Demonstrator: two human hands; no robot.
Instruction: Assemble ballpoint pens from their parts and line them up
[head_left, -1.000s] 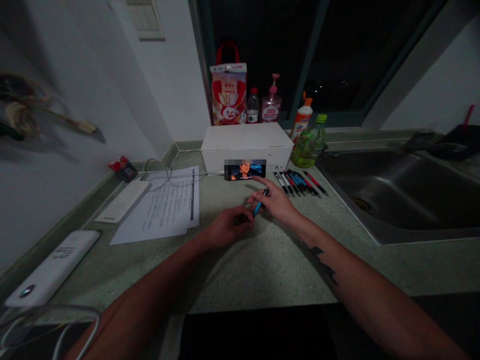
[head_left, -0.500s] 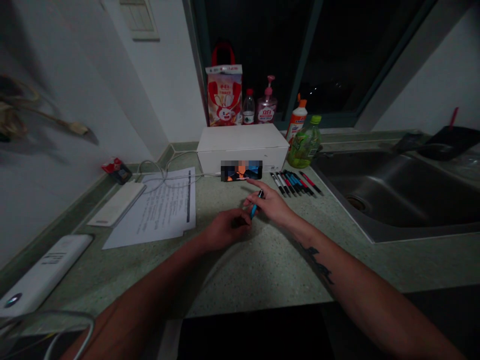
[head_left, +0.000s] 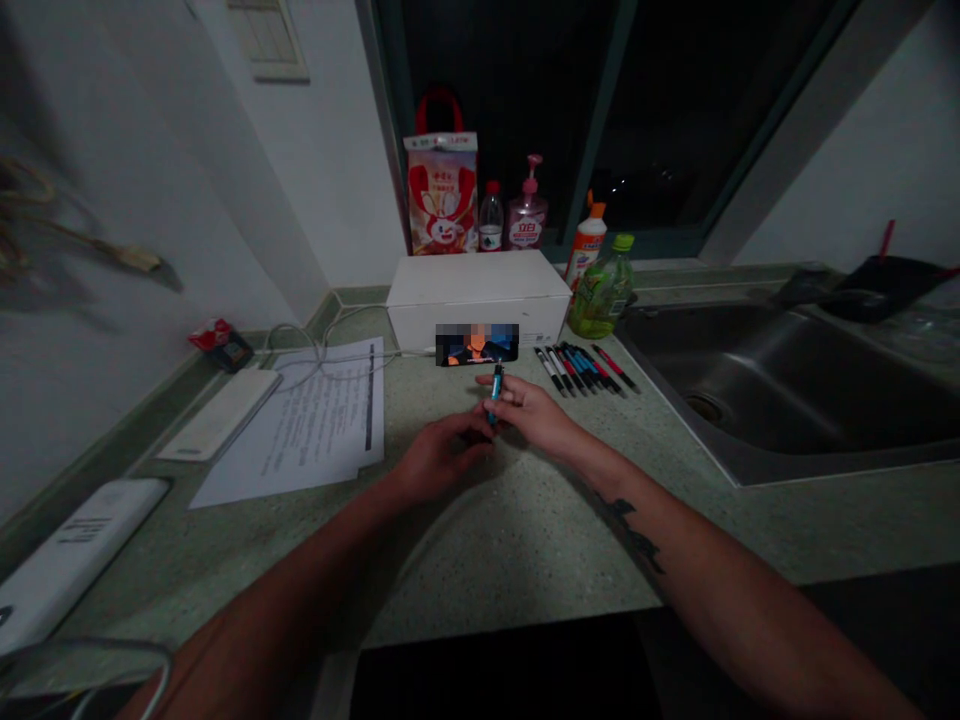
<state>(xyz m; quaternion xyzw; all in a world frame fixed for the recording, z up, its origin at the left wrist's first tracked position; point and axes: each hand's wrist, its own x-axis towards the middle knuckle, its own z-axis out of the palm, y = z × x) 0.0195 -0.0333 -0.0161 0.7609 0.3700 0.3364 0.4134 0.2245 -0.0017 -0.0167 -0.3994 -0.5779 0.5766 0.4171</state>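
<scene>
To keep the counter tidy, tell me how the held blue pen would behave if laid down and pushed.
The blue pen looks slim, so probably light. Its straight shape suggests stiffness. On the flat counter, its seemingly round shape might let it roll.

Dim light — pale walls [head_left: 337, 170], dark window [head_left: 540, 100], speckled counter [head_left: 510, 550].

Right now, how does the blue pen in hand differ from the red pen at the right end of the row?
The blue pen is blue with a black upper end; the red pen is mostly red.
The blue pen is held in the right hand; the red pen lies on the counter.
The blue pen is partly covered, while the red pen is uncovered.
Both have a dark end.
</scene>
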